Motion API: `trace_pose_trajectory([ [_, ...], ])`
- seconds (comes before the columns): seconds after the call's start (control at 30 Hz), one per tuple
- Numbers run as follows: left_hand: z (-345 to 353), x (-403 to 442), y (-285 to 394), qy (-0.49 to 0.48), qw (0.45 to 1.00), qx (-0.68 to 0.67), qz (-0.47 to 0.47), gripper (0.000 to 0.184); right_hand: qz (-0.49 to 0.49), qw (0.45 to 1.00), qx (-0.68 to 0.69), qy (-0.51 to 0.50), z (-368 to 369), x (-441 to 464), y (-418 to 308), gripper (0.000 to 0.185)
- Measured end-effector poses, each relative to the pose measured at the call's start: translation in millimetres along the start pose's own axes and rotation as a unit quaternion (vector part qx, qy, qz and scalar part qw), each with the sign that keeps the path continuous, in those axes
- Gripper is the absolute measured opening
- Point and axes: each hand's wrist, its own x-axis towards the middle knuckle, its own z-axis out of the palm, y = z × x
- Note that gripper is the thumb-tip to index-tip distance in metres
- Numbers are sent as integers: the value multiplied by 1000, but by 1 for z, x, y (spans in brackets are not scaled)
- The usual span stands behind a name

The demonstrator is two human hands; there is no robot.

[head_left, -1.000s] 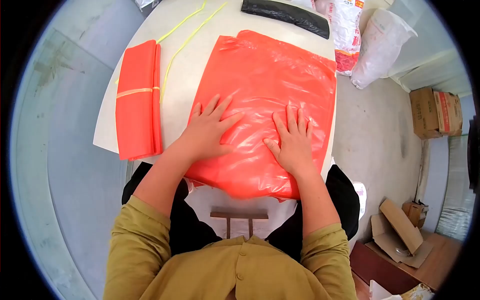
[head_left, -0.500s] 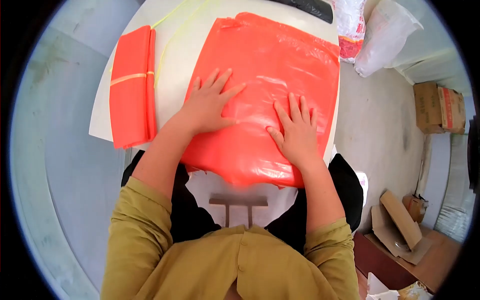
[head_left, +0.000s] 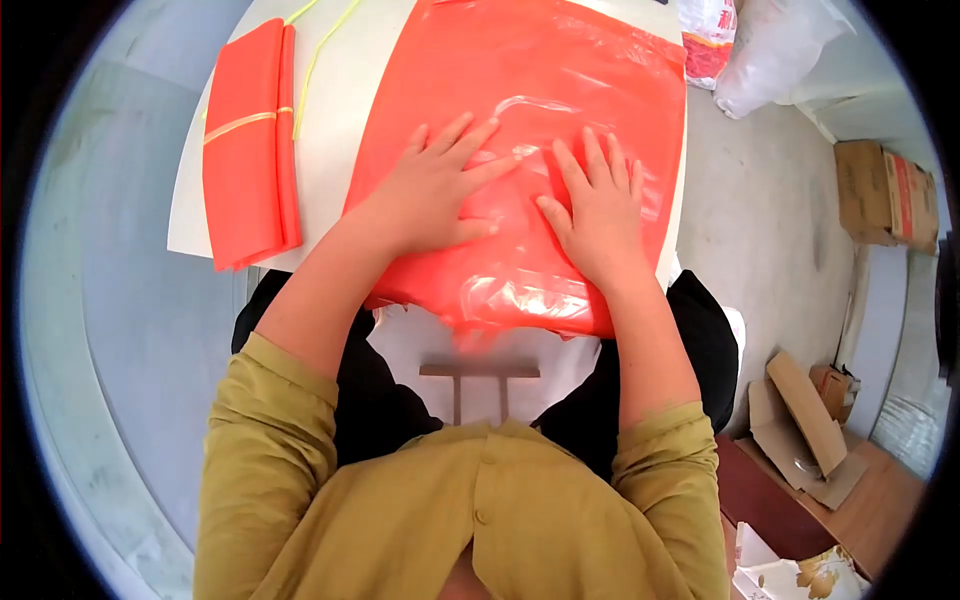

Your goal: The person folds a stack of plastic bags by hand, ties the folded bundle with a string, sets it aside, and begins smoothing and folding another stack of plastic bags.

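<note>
A large sheet of shiny red plastic [head_left: 520, 70] lies spread over the table, its near edge hanging past the table's front. My left hand [head_left: 440, 190] rests flat on its left part with the fingers spread. On the right part lies my right hand [head_left: 597, 215], palm down, fingers apart. Neither hand grips anything. To the left, a folded red stack [head_left: 242, 145] with a yellow band around it sits at the table's edge.
Yellow-green strings [head_left: 318, 50] run over the white table [head_left: 335, 130] beside the stack. White bags [head_left: 775, 55] stand at the upper right. A cardboard box [head_left: 885, 195] is on the floor at right, and an opened carton [head_left: 800, 425] sits lower right.
The view has tilted down, so table and floor items appear higher. My left hand has slid a little rightward over the red plastic. The hands remain flat and spread.
</note>
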Motion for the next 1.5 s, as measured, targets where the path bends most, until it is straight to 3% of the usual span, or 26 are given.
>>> trace_pose_trajectory([
  [0.57,-4,6,-12,-8,998,22,-54,92,-106,994,35,19,6,-12,-7,61],
  [0.67,-6,4,-17,3,998,24,-50,93,-109,988,109,9,-10,-11,-17,61],
  [0.87,0,4,-30,30,999,10,-21,96,-250,939,191,-139,-33,-35,-31,75],
  [0.97,6,4,-38,43,999,23,-10,96,-288,934,83,-197,-38,-54,-37,84],
  [1.0,7,4,-40,44,999,28,-14,96,-288,935,65,-194,-34,-61,-39,81],
  [1.1,10,6,-41,48,998,37,-20,97,-318,946,-38,-45,-9,-73,-41,67],
  [1.2,13,9,-41,53,998,38,-23,98,-309,950,-50,-12,4,-79,-47,64],
  [1.5,11,5,-44,54,998,13,-24,98,-340,938,14,-66,1,-77,-59,61],
])
